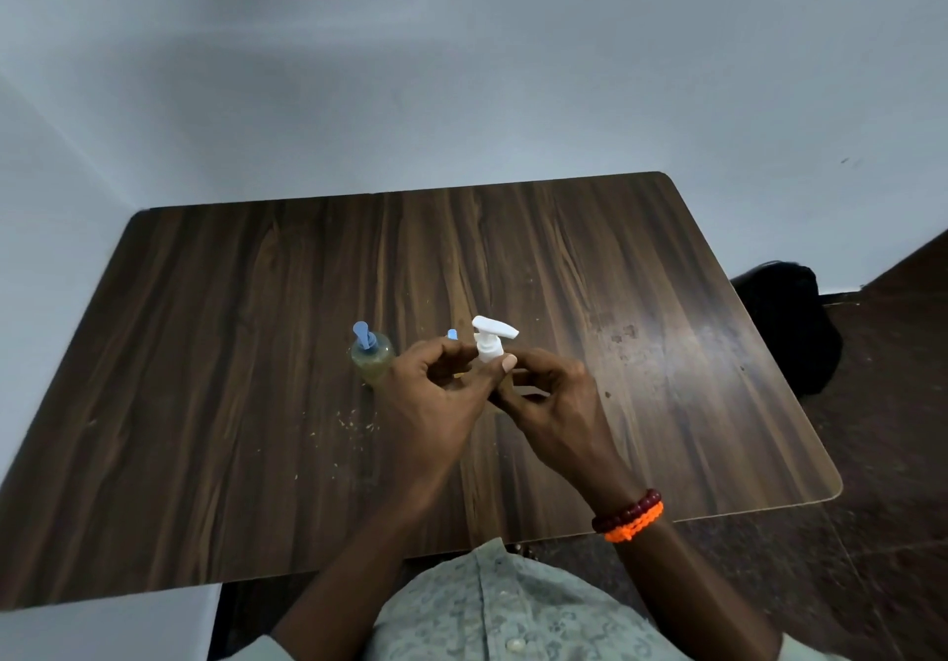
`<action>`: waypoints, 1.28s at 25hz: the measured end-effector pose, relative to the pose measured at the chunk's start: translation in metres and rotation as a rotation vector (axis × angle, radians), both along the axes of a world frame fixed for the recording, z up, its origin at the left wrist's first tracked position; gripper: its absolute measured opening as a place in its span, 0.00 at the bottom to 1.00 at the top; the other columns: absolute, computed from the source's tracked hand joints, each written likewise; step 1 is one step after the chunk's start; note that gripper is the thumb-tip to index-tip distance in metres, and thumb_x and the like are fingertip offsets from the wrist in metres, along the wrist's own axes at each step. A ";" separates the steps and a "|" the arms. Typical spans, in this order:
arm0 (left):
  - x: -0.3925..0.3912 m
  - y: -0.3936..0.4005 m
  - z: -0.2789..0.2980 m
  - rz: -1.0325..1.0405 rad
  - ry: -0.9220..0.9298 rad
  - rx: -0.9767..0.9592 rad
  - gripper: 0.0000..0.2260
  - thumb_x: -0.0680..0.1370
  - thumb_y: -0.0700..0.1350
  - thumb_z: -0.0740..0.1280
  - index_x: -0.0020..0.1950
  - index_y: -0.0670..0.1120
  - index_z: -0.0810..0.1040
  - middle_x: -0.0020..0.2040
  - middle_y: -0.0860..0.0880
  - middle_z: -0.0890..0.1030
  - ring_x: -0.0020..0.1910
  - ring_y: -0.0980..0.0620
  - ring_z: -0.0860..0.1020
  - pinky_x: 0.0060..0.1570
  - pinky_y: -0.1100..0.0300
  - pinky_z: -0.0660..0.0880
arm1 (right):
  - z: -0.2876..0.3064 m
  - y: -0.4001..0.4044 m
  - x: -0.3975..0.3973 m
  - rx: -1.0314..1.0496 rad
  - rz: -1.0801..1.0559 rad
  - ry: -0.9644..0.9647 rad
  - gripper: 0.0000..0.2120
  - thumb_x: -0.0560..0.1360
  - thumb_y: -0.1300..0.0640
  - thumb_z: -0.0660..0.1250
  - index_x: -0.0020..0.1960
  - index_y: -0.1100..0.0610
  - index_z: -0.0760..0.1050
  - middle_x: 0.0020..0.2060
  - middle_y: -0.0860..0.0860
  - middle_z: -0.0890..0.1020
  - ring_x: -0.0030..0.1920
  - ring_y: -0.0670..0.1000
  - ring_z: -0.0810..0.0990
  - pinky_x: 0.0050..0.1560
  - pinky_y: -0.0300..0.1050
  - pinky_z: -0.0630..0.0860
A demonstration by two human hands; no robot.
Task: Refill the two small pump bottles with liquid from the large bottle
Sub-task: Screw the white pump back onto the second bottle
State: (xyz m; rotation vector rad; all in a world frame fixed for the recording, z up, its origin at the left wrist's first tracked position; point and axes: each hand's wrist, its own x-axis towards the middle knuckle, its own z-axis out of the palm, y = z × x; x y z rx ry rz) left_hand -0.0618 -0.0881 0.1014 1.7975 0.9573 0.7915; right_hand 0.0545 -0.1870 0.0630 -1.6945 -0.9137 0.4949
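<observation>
A small clear bottle (370, 359) with yellowish liquid and a blue pump top stands on the dark wooden table (205, 352). Only the blue tip of a second small pump bottle (452, 334) shows behind my left hand. A white pump head (491, 338) sticks up between my hands. My left hand (436, 393) pinches the white collar under that pump with thumb and fingers. My right hand (551, 404) is curled around the large bottle's body just below, which is almost fully hidden.
The table's far edge meets a pale wall. A black bag (790, 322) sits on the floor beyond the right edge. Small crumbs (354, 424) lie on the table in front of the left bottle.
</observation>
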 end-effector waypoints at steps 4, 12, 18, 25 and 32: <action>0.005 -0.004 -0.003 -0.020 0.008 0.025 0.13 0.72 0.52 0.80 0.52 0.48 0.86 0.43 0.59 0.84 0.46 0.61 0.85 0.47 0.65 0.83 | -0.003 -0.005 0.000 -0.021 -0.021 -0.017 0.12 0.80 0.54 0.73 0.63 0.50 0.84 0.53 0.44 0.88 0.53 0.41 0.86 0.49 0.44 0.87; 0.019 -0.010 -0.030 -0.230 -0.012 0.057 0.07 0.78 0.45 0.76 0.54 0.45 0.88 0.48 0.54 0.87 0.50 0.59 0.86 0.52 0.62 0.83 | -0.013 -0.024 0.012 -0.053 -0.011 0.025 0.11 0.81 0.57 0.72 0.62 0.51 0.85 0.47 0.37 0.86 0.51 0.36 0.86 0.45 0.32 0.82; 0.039 -0.004 -0.069 -0.298 0.035 0.038 0.07 0.78 0.43 0.77 0.54 0.44 0.88 0.48 0.53 0.87 0.51 0.59 0.85 0.52 0.67 0.81 | -0.047 -0.025 0.026 -0.137 -0.065 0.056 0.10 0.80 0.54 0.73 0.61 0.52 0.86 0.46 0.40 0.88 0.49 0.35 0.86 0.46 0.29 0.81; 0.084 0.017 -0.118 -0.258 0.179 -0.064 0.12 0.79 0.45 0.74 0.62 0.46 0.87 0.55 0.49 0.89 0.54 0.56 0.86 0.56 0.58 0.83 | -0.094 0.010 0.070 -0.259 -0.157 -0.036 0.11 0.76 0.56 0.77 0.58 0.54 0.87 0.47 0.47 0.90 0.42 0.29 0.82 0.45 0.25 0.78; 0.132 0.046 -0.155 -0.248 0.249 -0.142 0.13 0.78 0.45 0.75 0.63 0.45 0.86 0.56 0.47 0.89 0.55 0.53 0.86 0.57 0.51 0.84 | -0.136 0.045 0.111 -0.330 -0.232 -0.084 0.11 0.74 0.62 0.76 0.56 0.59 0.88 0.48 0.55 0.90 0.48 0.49 0.88 0.52 0.46 0.83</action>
